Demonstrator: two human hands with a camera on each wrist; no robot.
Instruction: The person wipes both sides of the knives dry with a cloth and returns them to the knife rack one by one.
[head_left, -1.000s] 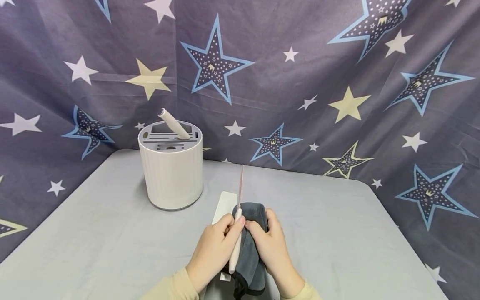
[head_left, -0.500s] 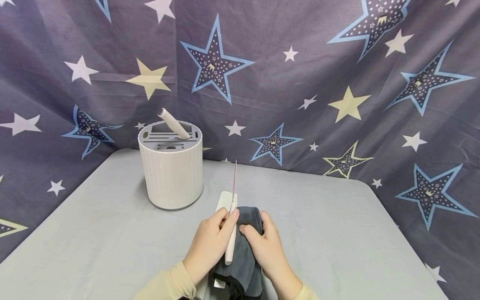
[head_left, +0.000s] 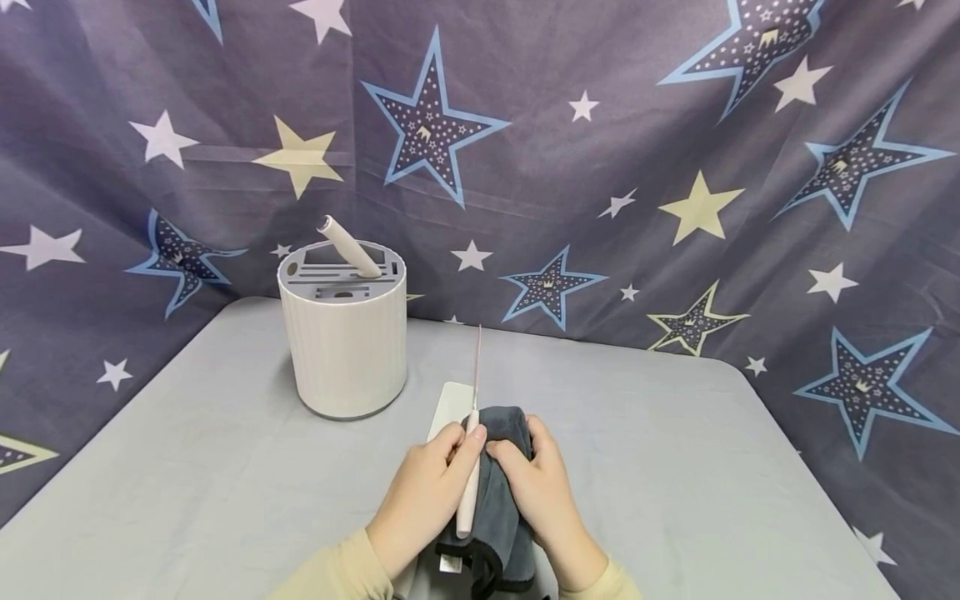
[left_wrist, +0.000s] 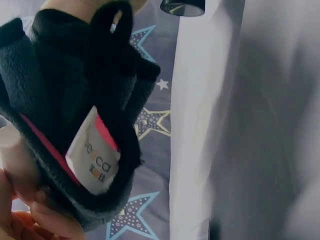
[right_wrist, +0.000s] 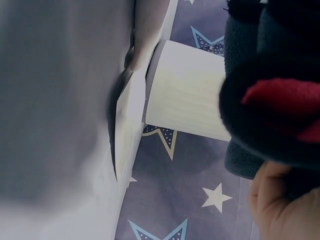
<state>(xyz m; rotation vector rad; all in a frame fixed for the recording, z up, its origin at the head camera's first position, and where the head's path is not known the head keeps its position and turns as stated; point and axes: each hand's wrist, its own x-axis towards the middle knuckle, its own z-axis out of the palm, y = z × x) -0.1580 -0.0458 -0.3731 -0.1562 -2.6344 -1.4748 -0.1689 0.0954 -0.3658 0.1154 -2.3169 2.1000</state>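
My left hand [head_left: 423, 496] grips a knife by its white handle [head_left: 467, 500], thumb along the top. The thin pinkish blade [head_left: 477, 367] points away from me, seen nearly edge-on. My right hand [head_left: 546, 504] holds a folded dark grey cloth [head_left: 500, 492] against the knife's right side, thumb on top. The cloth also lies behind the handle. In the left wrist view its black edging, a loop and a white label [left_wrist: 92, 157] hang down. Red fabric [right_wrist: 287, 102] shows inside the fold in the right wrist view. The fingers beneath the cloth are hidden.
A round white knife block [head_left: 345, 358] stands at the back left of the grey-covered table [head_left: 675, 467]. One white handle [head_left: 349, 247] slants up out of its slotted top. Beneath my left hand lies a white flat board-like piece [head_left: 450, 404]. A star-patterned curtain [head_left: 525, 167] hangs behind.
Both hands shifted slightly left and toward me with the knife and cloth, then back to the right and away. The knife block has stayed put.
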